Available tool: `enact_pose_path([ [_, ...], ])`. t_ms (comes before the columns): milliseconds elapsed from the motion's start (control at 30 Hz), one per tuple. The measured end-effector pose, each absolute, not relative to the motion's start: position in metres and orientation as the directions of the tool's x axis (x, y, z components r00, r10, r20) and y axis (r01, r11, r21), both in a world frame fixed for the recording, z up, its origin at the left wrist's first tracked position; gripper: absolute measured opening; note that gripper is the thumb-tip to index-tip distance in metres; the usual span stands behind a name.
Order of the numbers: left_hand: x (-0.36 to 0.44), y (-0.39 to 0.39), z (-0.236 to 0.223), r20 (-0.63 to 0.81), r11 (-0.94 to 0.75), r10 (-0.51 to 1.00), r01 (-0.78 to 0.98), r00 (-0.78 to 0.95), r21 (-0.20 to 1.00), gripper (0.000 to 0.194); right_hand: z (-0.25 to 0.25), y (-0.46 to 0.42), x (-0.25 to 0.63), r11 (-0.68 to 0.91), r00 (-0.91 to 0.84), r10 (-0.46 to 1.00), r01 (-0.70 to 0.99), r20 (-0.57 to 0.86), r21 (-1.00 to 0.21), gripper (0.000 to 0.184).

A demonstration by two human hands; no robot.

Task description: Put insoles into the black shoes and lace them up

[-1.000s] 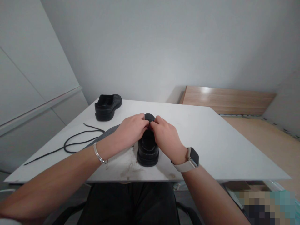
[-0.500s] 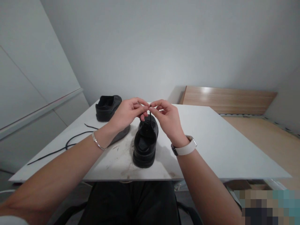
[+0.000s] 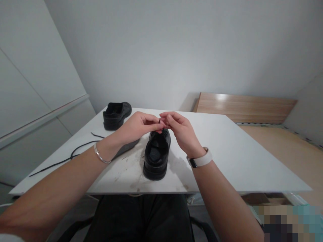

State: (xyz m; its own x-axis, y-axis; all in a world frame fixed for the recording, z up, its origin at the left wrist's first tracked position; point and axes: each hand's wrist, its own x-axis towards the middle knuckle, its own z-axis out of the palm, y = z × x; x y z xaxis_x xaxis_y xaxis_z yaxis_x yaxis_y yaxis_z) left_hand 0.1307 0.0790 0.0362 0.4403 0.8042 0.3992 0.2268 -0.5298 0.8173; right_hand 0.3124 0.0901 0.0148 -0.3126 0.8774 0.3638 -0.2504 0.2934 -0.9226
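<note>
A black leather shoe (image 3: pixel 156 155) stands on the white table (image 3: pixel 227 158) near its front edge, heel toward me. Just above its toe end my left hand (image 3: pixel 137 125) and my right hand (image 3: pixel 179 129) meet, fingertips pinched together on a thin black lace end (image 3: pixel 160 125) that rises from the shoe's front. A silver bangle sits on my left wrist and a white-strapped watch on my right.
A second black shoe (image 3: pixel 116 115) stands at the table's far left. A loose black shoelace (image 3: pixel 73 154) lies curled on the left side. A grey insole (image 3: pixel 124 148) lies under my left forearm. Smudges mark the table's front. A wooden board (image 3: pixel 244 107) leans beyond the table.
Both hands lifted off the shoe, drew the lace end upward, and have now dropped slightly, still pinched together over the toe. The shoe shifted a little.
</note>
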Motion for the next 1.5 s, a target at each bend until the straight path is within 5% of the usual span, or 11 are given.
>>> enact_pose_path([
  [133,0.124,0.074,0.036,0.642,-0.829,0.547,0.453,0.537,0.327,0.017,0.005,0.095,0.316,0.273,-0.392,0.858,-0.199,0.331,-0.941,0.024],
  [267,0.125,0.071,0.03,0.731,-0.833,0.304,0.543,0.61,-0.106,0.021,0.006,0.094,0.315,0.269,-0.41,0.856,-0.166,0.314,-0.949,0.022],
  [467,0.128,0.073,0.025,0.798,-0.804,0.127,0.532,0.59,-0.265,0.015,0.003,0.093,0.313,0.219,-0.477,0.835,-0.168,0.273,-0.961,0.023],
  [600,0.128,0.072,0.023,0.833,-0.854,0.193,0.507,0.519,-0.117,0.016,0.002,0.092,0.312,0.239,-0.438,0.851,-0.171,0.291,-0.956,0.029],
  [733,0.12,0.068,0.013,0.786,-0.809,0.546,0.426,0.289,0.405,0.012,-0.007,0.094,0.322,0.353,-0.3,0.891,-0.011,0.34,-0.936,0.026],
  [833,0.106,0.064,-0.003,0.561,-0.562,0.823,0.274,0.089,0.781,0.017,-0.026,0.1,0.347,0.378,-0.111,0.925,0.207,0.362,-0.902,0.024],
  [900,0.099,0.064,-0.014,0.4,-0.398,0.916,0.142,0.013,0.906,0.023,-0.04,0.102,0.365,0.327,-0.033,0.943,0.284,0.332,-0.901,0.026],
  [1067,0.109,0.07,-0.014,0.298,-0.283,0.952,-0.175,0.068,0.943,0.029,-0.047,0.098,0.375,0.342,0.054,0.928,0.273,0.369,-0.899,0.028],
  [1267,0.141,0.081,0.015,0.295,-0.323,0.905,0.043,0.307,0.945,0.033,0.0,0.074,0.334,0.62,-0.12,0.778,0.304,0.616,-0.723,0.013],
  [1367,0.146,0.079,0.02,0.317,-0.392,0.876,0.151,0.364,0.908,0.019,0.015,0.063,0.322,0.709,-0.226,0.695,0.375,0.683,-0.597,0.011],
  [1500,0.143,0.076,0.02,0.36,-0.426,0.873,0.159,0.329,0.89,0.019,0.011,0.064,0.321,0.71,-0.189,0.699,0.293,0.69,-0.64,0.008],
])
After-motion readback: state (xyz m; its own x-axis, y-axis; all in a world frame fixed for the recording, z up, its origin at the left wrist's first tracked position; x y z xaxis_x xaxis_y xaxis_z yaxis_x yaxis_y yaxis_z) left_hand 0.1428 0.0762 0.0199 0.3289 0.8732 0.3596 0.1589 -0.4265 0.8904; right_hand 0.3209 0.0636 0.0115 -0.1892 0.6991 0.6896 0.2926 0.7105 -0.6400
